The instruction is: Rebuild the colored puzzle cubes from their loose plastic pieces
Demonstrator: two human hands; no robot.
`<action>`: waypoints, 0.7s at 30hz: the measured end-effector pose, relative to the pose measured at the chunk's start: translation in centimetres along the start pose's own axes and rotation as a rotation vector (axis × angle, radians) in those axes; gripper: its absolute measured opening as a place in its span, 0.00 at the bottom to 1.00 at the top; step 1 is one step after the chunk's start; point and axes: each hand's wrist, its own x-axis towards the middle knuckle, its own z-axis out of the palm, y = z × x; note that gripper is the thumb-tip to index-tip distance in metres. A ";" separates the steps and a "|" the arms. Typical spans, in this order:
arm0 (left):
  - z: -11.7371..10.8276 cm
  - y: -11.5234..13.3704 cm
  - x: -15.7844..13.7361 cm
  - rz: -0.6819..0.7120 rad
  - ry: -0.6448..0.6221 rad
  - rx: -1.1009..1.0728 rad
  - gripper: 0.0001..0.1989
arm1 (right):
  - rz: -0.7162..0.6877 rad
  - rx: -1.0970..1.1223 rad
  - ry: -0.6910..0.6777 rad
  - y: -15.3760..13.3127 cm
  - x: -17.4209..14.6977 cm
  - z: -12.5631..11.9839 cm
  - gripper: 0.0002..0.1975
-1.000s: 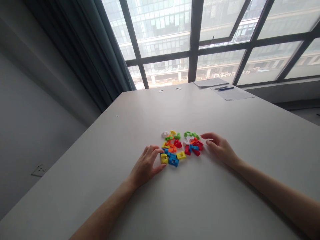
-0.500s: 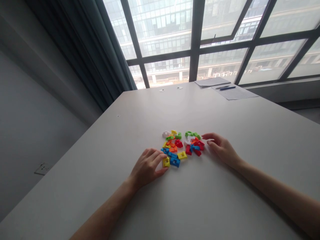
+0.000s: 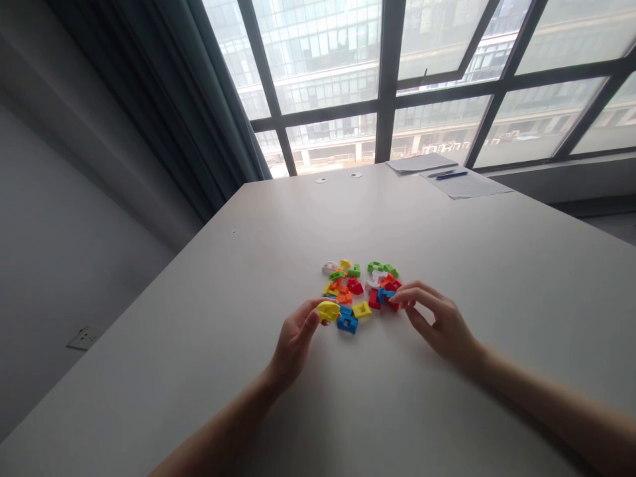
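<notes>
Lifted yellow block (image 3: 328, 309) pinched in left hand (image 3: 294, 342), right hand (image 3: 440, 321) fingers spread beside red block (image 3: 392, 304)

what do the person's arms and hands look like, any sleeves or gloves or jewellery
Both arms are bare as far as the picture shows: no sleeves in view. The left hand and the right hand wear no gloves. No watch, bracelet or ring can be seen on either wrist or on the fingers, though small items would be hard to make out at this size. The forearms are slim and enter from the bottom edge.
</notes>
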 end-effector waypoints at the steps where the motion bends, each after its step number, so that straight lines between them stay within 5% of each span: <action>1: 0.1 -0.1 0.0 -0.020 -0.005 -0.067 0.27 | -0.063 -0.011 -0.049 -0.3 -0.1 0.2 0.13; 6: 0.0 0.1 0.5 -0.088 0.035 -0.318 0.23 | -0.286 -0.114 -0.247 -0.2 -0.5 1.0 0.16; 12: 0.0 -0.2 0.5 -0.096 0.014 -0.403 0.20 | -0.284 -0.157 -0.296 0.0 -0.6 0.8 0.15; 17: 0.0 -0.2 0.2 -0.073 0.019 -0.357 0.22 | -0.343 -0.170 -0.286 0.0 -0.6 0.8 0.13; 21: 0.1 0.1 0.0 0.070 0.011 -0.142 0.17 | -0.278 -0.054 -0.288 -0.4 -0.5 1.0 0.13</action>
